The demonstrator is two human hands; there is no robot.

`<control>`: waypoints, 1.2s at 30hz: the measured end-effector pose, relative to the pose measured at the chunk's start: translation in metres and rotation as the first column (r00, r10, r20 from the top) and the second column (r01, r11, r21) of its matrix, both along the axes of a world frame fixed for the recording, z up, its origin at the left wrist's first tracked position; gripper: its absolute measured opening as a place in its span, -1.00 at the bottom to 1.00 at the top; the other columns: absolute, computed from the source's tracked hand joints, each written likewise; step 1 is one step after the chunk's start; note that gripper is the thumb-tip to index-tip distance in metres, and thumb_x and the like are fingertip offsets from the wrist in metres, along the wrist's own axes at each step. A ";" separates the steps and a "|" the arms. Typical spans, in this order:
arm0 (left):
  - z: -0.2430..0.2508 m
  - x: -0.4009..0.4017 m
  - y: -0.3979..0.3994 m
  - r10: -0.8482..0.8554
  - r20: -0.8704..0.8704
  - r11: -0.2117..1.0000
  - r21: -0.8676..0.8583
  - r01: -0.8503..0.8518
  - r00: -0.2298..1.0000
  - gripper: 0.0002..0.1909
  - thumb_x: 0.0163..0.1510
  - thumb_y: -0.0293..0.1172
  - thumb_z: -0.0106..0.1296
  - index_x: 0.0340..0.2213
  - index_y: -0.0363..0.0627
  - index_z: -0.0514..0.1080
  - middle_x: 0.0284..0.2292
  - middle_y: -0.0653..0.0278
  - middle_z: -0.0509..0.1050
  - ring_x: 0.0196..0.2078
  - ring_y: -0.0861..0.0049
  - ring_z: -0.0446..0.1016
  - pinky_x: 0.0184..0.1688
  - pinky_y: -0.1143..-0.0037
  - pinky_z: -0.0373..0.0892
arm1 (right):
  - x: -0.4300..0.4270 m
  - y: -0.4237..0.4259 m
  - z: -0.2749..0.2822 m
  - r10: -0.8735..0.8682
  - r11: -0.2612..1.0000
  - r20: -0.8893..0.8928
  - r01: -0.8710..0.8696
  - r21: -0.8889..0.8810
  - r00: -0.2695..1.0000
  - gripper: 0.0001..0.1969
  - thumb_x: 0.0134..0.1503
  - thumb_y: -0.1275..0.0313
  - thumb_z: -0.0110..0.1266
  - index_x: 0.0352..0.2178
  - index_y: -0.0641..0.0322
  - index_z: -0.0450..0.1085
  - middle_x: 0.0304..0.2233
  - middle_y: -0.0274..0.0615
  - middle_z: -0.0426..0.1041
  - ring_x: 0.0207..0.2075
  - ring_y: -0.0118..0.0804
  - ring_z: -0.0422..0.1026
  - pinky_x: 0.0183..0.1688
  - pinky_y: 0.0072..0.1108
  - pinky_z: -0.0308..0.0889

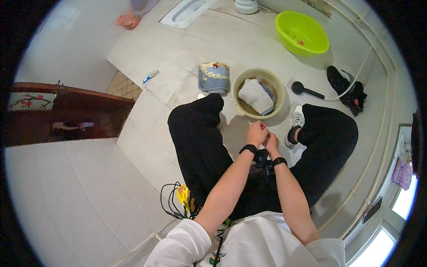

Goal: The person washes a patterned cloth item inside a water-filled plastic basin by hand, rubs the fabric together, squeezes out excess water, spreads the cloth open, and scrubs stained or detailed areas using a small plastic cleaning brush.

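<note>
My left hand [257, 133] and my right hand [272, 143] meet between my knees, just below a pale plastic basin [236, 103]. Their fingers are curled and touch each other. A tiny dark reddish spot shows at the left fingertips, but whether either hand holds something is too small to tell. Inside the basin, a folded whitish cloth [255, 95] rests in murky brownish water, with a blue-grey part along its right side. To the left of the basin, a folded blue and yellow patterned cloth [214, 79] lies on the tiles by my shoe.
A black shower head [299, 88] on a white hose and a pair of black shoes [347, 88] lie at right. Farther off stands a lime-green basin [312, 43]. A blue-and-white brush [150, 77] is at left, near a brown door [86, 113]. A squat toilet [185, 13] is set in the floor.
</note>
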State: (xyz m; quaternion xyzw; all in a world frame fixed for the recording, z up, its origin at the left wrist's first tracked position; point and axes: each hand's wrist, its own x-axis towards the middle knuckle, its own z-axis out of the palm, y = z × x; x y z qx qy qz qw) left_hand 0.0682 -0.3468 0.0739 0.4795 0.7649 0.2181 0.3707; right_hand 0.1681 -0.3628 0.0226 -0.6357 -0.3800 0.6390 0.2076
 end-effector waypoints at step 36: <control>0.001 0.020 0.016 0.005 0.098 0.992 0.128 -0.017 0.995 -0.79 -0.06 -0.34 -0.05 -0.43 -0.20 0.47 -0.47 0.04 0.48 -0.40 0.17 0.46 -0.32 0.35 0.36 | 0.020 0.000 -0.008 -0.068 0.997 -0.064 0.069 0.023 0.996 -0.83 -0.04 0.42 0.03 -0.50 0.37 0.40 -0.63 -0.24 0.43 -0.63 -0.48 0.34 -0.58 -0.61 0.23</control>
